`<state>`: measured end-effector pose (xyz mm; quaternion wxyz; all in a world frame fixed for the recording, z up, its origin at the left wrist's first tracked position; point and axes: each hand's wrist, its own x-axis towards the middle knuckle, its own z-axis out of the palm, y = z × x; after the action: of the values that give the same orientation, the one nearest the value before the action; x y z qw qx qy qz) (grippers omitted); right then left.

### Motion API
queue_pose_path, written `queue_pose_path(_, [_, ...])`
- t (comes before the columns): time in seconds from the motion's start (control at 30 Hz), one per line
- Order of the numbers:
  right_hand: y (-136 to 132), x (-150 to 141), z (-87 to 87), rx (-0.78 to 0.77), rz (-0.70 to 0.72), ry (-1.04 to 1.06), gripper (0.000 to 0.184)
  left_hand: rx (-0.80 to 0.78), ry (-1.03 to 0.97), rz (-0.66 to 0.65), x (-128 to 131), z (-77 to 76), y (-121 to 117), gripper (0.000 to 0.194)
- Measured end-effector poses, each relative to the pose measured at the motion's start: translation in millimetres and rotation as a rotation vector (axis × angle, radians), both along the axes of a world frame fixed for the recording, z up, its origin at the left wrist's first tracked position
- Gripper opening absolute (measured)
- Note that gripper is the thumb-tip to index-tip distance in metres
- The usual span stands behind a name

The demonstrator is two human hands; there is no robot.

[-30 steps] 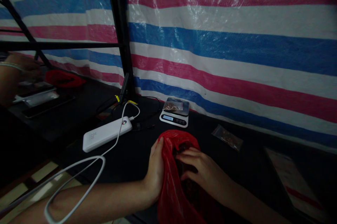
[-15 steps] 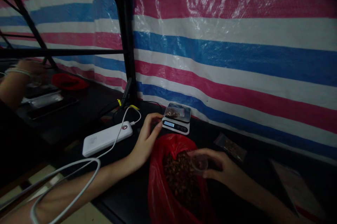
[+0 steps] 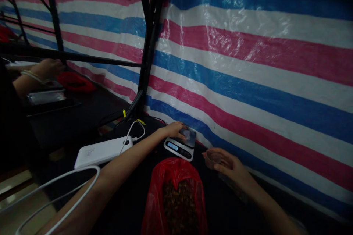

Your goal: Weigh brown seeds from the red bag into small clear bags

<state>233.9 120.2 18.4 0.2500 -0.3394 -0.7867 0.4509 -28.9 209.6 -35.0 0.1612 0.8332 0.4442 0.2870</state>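
A striped tarpaulin in pink, blue and white is covering the wall across the frame's right and top. Black metal poles are standing left of centre, and dim light is leaving the dark table shadowed.

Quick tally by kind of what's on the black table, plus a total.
Red bags: 2 (red bag of brown pieces, far red bag)
Digital scale: 1
White power bank: 1
Clear cup in right hand: 1
Small clear packet on the scale, under left hand: 1
Total: 6
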Motion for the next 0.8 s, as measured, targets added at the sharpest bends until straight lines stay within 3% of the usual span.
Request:
queue_pose_path(0.13, [18.1,-4.2,-3.5,0.013,-0.036,0.01,0.04,0.033,-0.069,0.006,1.7,-7.4,-3.6,0.05])
queue_pose_path(0.3, [53.0,-13.7,0.9,0.15,-0.108,-0.056,0.037,-0.054,-0.252,0.042,3.8,-1.9,-3.9,0.05])
queue_pose_path(0.53, [80.5,-36.9,13.0,0.623,-0.169,-0.319,0.035,-0.206,-0.526,-0.052,4.8,4.1,-3.1,0.052])
queue_pose_path(0.8, [75.3,-57.3,25.6,0.997,-0.049,-0.665,0.03,-0.211,-0.533,-0.064,10.2,5.5,-5.9,0.049])
